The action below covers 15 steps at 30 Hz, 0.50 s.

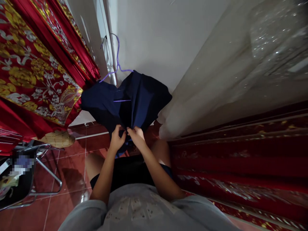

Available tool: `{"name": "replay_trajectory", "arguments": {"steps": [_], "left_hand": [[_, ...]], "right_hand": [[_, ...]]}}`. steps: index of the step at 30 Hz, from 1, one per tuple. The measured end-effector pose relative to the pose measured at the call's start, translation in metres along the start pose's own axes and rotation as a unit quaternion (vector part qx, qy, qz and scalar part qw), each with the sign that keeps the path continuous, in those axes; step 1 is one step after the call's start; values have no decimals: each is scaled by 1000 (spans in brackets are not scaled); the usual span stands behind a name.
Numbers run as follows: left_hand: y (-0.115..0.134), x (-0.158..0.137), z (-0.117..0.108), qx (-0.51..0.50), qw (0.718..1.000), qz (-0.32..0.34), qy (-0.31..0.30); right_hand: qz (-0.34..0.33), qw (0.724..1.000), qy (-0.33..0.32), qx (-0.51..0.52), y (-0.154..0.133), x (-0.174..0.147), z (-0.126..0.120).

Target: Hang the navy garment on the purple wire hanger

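A dark navy shirt (150, 93) hangs in front of me on a purple hanger (118, 65), its front partly open below the neck. The hanger's lower bar shows through the opening. My left hand (117, 138) pinches one front edge of the shirt. Close beside it, my right hand (136, 134) grips the other front edge, fingers pressed together. The fingertips of both hands nearly meet at the middle of the front. Whether a button lies between them is too small to tell. The shirt's lower part drops out of sight behind my hands.
Red cloth with gold and silver embroidery (40, 73) hangs at the left. A folding chair (21, 189) holding several items stands below it. Sheer whitish fabric (207, 83) and red drapery (228, 160) fill the right side. Red floor tiles (69, 173) lie beneath; a white wall (163, 35) is behind.
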<state>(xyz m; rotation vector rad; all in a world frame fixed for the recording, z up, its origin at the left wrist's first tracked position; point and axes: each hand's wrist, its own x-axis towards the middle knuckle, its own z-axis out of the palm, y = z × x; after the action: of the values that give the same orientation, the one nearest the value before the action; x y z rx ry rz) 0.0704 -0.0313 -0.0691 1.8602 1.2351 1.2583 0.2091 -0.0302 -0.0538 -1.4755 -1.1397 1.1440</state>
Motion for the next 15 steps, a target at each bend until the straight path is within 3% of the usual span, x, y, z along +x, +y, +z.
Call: {"name": "replay_trajectory", "arguments": {"steps": [3,6,15], "left_hand": [[9,-1,4,-56,998,-33,-15],[20,-3,9,-90,994,-66,14],[37,-5,8,-44,994,-54,82]], "right_hand": [[-9,999,-27,35,-3,3,-7],[-56,995,-66,57,-11,2,-16],[-129,987,-97,-1,-34,-9,-34]]}}
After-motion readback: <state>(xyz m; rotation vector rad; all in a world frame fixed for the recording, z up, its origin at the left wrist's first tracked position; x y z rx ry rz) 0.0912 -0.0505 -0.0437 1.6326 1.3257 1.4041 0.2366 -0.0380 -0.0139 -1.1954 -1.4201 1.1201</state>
